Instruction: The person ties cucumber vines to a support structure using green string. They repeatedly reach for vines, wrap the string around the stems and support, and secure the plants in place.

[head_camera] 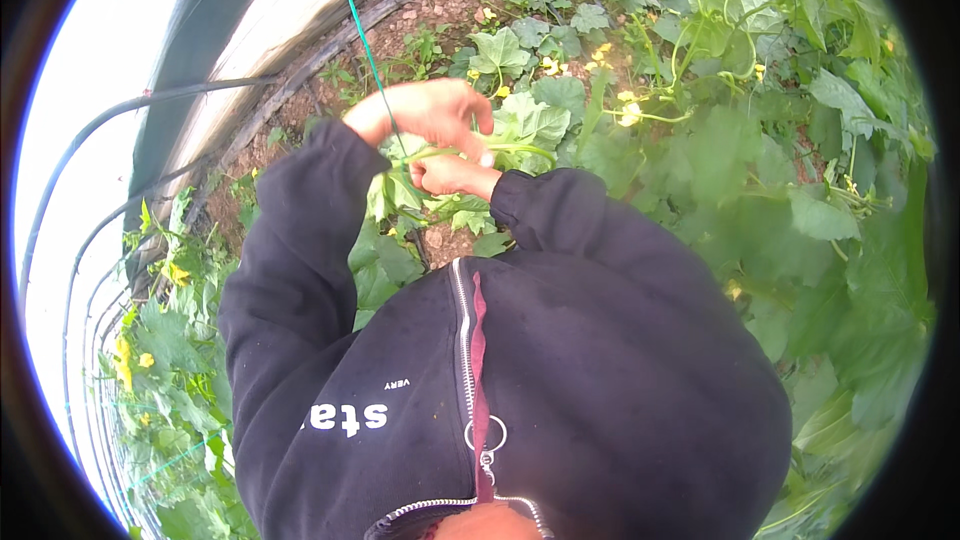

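Observation:
A taut green twine [365, 41] runs down from above, past my left wrist, to a pale green vine stem [525, 149] in front of my chest. Above the stem is my left hand [431, 114], fingers bent and slightly blurred, with one fingertip pointing down near my right wrist. Whether it grips anything is unclear. Just below, my right hand [446, 173] has its fingers curled closed at the spot where twine and stem meet, and it appears to pinch the twine. Leaves [397, 193] of the vine hang around and under both hands.
Dense leafy vines [750, 187] with yellow flowers [630, 114] fill the right side. Dark curved hoops [97, 127] and pale sheeting [82, 60] line the left. Stony brown soil [405, 19] lies ahead, beside a dark pipe-like edge [330, 52]. More vines [169, 337] grow at lower left.

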Demonstrator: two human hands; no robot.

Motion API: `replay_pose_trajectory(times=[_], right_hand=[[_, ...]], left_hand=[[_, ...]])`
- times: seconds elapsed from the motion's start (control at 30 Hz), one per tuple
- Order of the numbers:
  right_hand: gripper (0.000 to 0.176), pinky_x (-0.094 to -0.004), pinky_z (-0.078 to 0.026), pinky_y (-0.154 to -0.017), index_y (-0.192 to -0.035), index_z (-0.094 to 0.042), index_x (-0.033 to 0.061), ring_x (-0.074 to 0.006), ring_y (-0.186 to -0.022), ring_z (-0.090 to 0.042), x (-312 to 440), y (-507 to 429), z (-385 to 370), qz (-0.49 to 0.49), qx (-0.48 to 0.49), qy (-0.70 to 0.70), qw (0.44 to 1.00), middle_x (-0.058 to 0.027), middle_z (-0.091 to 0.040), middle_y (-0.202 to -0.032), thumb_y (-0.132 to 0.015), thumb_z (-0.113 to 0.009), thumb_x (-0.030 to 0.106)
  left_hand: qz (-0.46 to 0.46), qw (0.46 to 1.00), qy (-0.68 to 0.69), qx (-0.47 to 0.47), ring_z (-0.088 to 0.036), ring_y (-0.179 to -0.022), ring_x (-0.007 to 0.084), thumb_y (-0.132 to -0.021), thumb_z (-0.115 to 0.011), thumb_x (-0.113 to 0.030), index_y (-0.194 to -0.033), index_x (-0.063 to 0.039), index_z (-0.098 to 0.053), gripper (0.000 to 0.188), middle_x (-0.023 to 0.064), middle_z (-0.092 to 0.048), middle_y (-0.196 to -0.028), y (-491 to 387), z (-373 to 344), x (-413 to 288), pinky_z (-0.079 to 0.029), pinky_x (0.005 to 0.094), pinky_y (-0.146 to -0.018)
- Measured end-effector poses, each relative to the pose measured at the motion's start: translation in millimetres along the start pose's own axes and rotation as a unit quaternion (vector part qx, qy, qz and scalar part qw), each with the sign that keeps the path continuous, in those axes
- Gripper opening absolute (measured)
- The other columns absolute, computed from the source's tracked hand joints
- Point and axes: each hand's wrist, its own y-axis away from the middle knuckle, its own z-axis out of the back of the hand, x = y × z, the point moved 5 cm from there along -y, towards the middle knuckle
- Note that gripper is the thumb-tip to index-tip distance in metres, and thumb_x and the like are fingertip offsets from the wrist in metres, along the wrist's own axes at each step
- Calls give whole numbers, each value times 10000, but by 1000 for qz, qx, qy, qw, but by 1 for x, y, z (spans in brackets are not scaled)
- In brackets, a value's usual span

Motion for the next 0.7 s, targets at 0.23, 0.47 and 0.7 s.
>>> replay_pose_trajectory(times=[0.23, 0.47, 0.7], right_hand=[[95, -365, -477, -680, -842, -591, 45, -259, -751, -629, 6, 12, 6, 80, -64, 54, 993, -113, -637, -768, -763, -540, 47], [107, -350, -484, -676, -906, -575, 23, -272, -771, -607, 128, 80, 72, 266, -320, 222, 882, -135, -610, -892, -800, -575, 32], [267, -383, -477, -691, -1057, -566, 14, -316, -797, -603, 284, 100, 76, 443, -382, 188, 789, -148, -623, -911, -813, -617, 110]], left_hand=[[-14, 885, 285, -367, -512, -530, 85, -874, -551, -115, -1059, -12, -585, 215, 9, -559, -614, 30, 21, 45, -415, 241, -514], [-298, 464, 634, -542, -579, -904, 188, -872, -583, -80, -1075, -111, -527, 212, 55, -602, -966, 120, 8, 101, -498, 342, -781], [-440, 456, 582, -510, -528, -1144, 260, -791, -667, -24, -1067, -123, -613, 298, 119, -562, -1233, 128, -20, 50, -452, 390, -941]])
